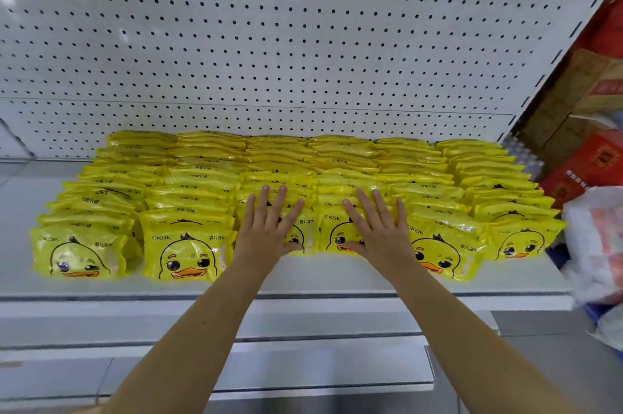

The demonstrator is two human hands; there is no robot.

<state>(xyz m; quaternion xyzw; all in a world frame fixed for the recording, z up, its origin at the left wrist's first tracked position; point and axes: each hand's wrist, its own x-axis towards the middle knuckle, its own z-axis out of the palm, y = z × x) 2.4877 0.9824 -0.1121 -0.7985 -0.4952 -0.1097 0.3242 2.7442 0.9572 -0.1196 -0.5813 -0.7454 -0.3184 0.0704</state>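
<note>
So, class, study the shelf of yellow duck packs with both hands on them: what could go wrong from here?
1. The left hand and right hand press flat on the two middle rows, set back from their neighbours; pushing them back may worsen the uneven front.
2. The glossy packs lean on one another, so a row might slump.

The white shelf (303, 277) bears six rows — yellow duck packets (185, 255).

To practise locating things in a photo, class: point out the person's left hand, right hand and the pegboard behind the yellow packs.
left hand (267, 231), head view, back of the hand.
right hand (381, 233), head view, back of the hand.
pegboard (303, 42), head view, middle of the perforated panel.
</note>
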